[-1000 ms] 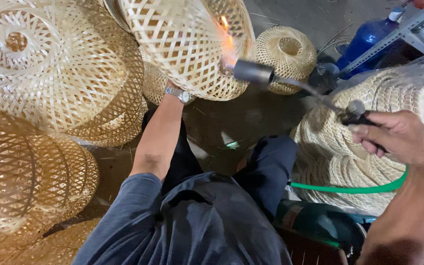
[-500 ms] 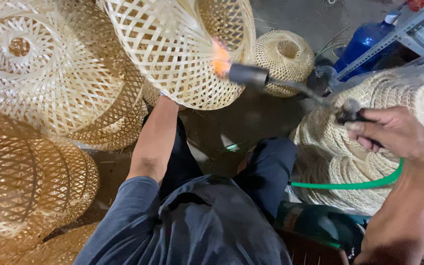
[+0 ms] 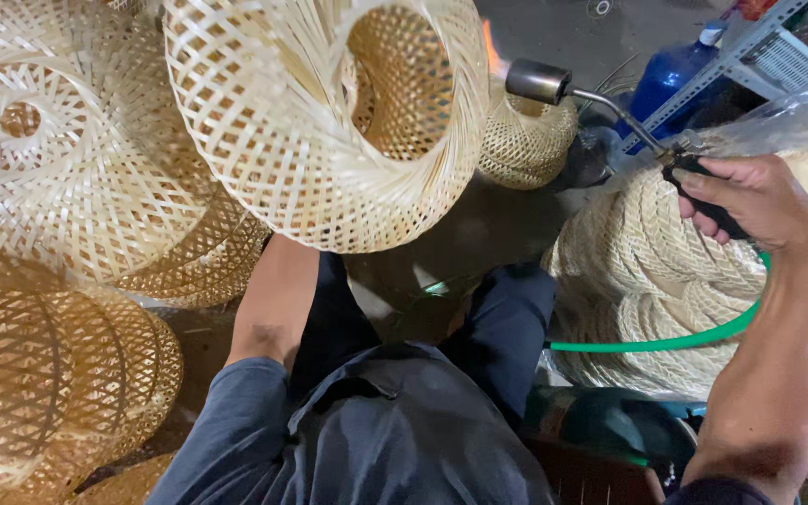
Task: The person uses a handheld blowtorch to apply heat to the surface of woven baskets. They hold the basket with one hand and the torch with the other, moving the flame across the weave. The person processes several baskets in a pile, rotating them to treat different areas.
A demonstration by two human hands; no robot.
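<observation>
Here the right hand (image 3: 750,201) is clenched on the black grip of a gas torch (image 3: 600,103), its flame beside the woven bamboo lampshade (image 3: 273,131) raised at centre. The left hand is hidden behind that shade, so its grasp cannot be told. A green hose (image 3: 666,339) trails below.

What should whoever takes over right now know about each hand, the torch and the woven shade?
Right hand: closed on the black grip of the gas torch; its metal nozzle points at the rim of the raised shade, a small flame burning at the tip. A green hose runs from the grip down under the wrist.
Left hand: hidden behind the pale woven bamboo shade, which that arm holds up, its open end turned toward the camera.
Around: more woven shades at left, a small one behind the nozzle, coiled rope at right.
Done: flame lit and at the shade's rim.
Left: cannot tell how much of the shade is singed.
</observation>
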